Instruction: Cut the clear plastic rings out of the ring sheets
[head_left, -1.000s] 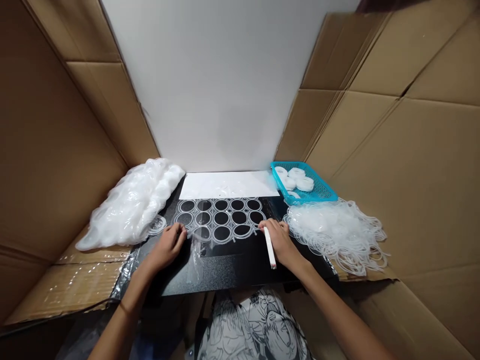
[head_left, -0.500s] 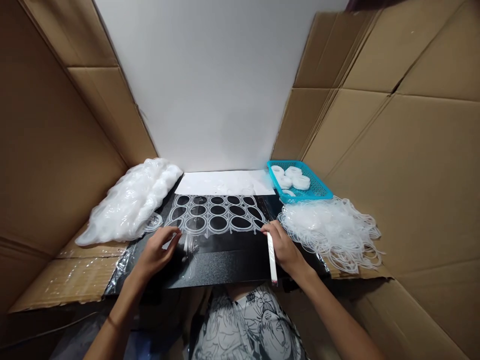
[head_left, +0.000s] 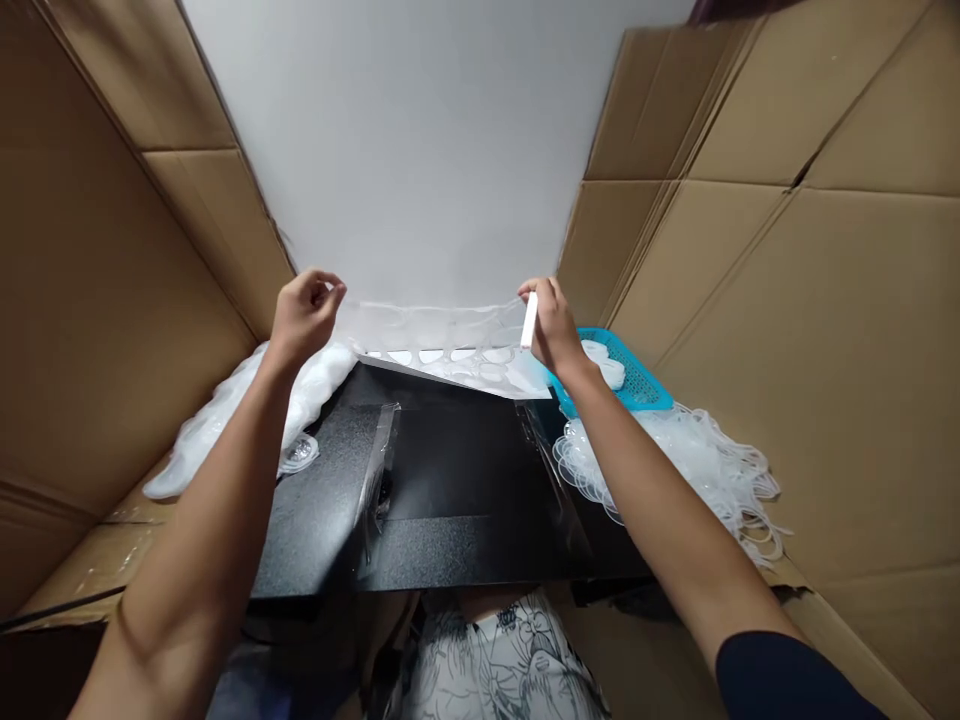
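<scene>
A clear plastic sheet with several oval ring outlines [head_left: 435, 325] hangs raised between my two hands at the back of the black work surface. My left hand [head_left: 306, 310] is closed in a pinch at its left upper corner. My right hand [head_left: 551, 318] pinches the right upper corner and also holds a slim white stick-like tool [head_left: 529, 322], whose kind I cannot make out. Just behind and below the sheet is a white paper [head_left: 517, 385], its left edge tilted up off the surface.
Bagged white material [head_left: 307, 390] lies at the left, with a small ring bundle [head_left: 300, 453] beside it. A turquoise basket [head_left: 637, 385] with white coils stands at the right, before a pile of clear rings [head_left: 675, 450]. Clear tape strips [head_left: 379, 460] stick to the black board [head_left: 457, 470]. Cardboard walls [head_left: 810, 330] flank both sides.
Both hands have moved up and away from me, lifting the ring sheet off the black board toward the back. The white paper's left part has risen.
</scene>
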